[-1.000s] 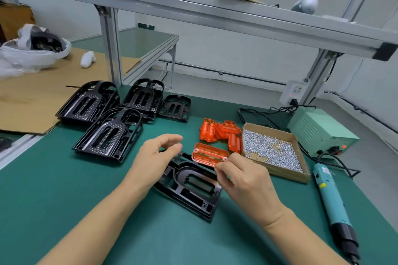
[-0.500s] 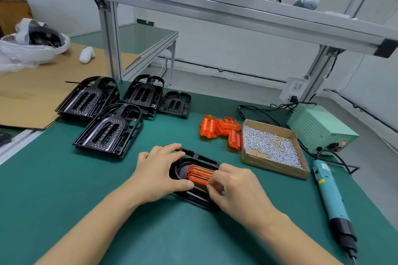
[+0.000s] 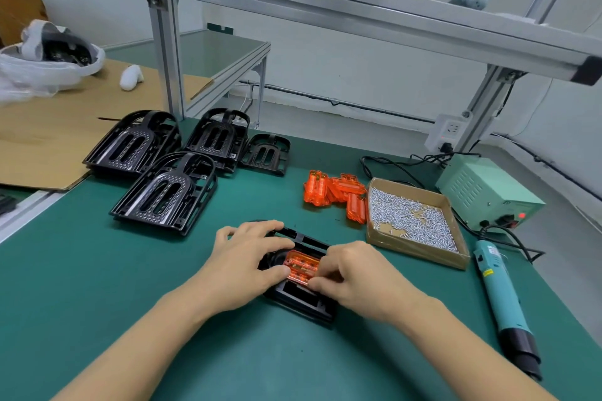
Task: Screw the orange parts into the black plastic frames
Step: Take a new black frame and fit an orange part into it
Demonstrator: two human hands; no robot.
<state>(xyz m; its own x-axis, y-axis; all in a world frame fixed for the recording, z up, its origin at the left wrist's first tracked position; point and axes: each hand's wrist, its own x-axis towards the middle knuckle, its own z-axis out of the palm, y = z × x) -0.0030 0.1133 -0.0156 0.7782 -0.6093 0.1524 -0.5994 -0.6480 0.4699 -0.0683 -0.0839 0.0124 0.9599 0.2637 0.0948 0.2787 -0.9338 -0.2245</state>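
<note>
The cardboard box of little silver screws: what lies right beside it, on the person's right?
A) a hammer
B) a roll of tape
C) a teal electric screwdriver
C: a teal electric screwdriver lies on the green mat just right of the cardboard box.

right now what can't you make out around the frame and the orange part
- Head view: whether the orange part is fully seated in the black frame; the left hand and right hand cover its ends.
- Any screws in that part: too small, hidden by fingers.
- Electric screwdriver tip: too dark to make out near the edge.
- Single screws in the cardboard box: too small.
</note>
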